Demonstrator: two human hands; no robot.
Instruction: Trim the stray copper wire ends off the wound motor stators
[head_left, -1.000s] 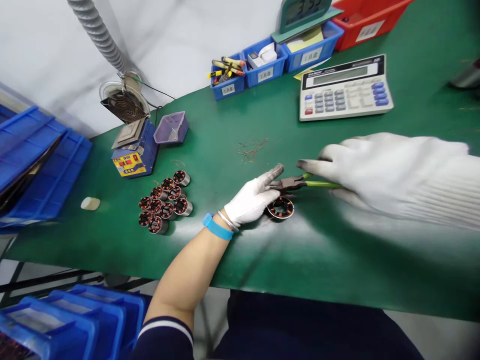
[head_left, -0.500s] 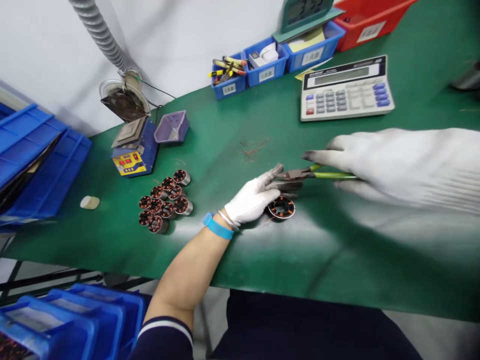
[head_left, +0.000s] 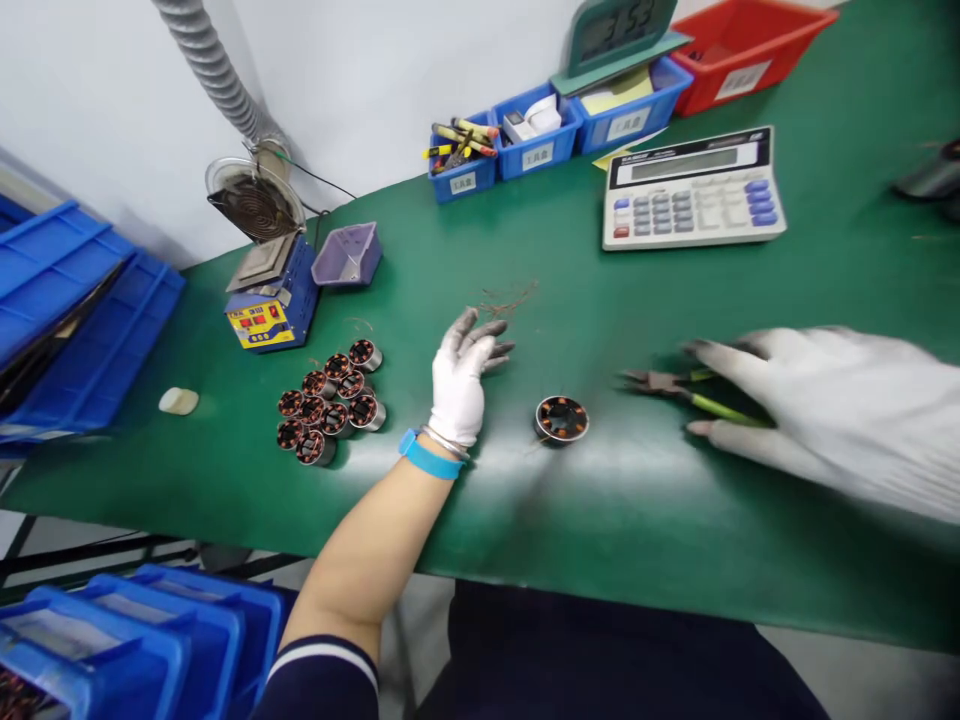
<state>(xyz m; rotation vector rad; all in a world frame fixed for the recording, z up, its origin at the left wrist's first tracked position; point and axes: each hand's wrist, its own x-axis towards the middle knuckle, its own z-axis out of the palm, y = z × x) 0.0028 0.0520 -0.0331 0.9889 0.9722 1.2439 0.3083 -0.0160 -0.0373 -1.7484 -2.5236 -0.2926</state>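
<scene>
My left hand (head_left: 459,385), in a white glove with grey fingertips, is raised with its fingers loosely extended and nothing visible in them. It is nearest to thin copper wire scraps (head_left: 511,300) lying just beyond the fingertips. My gloved right hand (head_left: 802,400) grips green-handled cutting pliers (head_left: 724,408), their jaws pointing left; the hand is slightly blurred. Between the hands, a round motor stator (head_left: 562,419) with copper windings stands alone on the green table, touched by neither. Several similar stators (head_left: 334,420) are grouped to the left.
A blue heating unit (head_left: 274,300) and purple tray (head_left: 346,255) stand at back left. Along the back are blue tool bins (head_left: 536,157), a calculator (head_left: 694,190) and a red bin (head_left: 750,60). Blue crates (head_left: 127,640) are below the table's left edge.
My left hand has moved left, away from the single stator. My right hand has drawn the pliers right and toward me, leaving the stator uncovered.
</scene>
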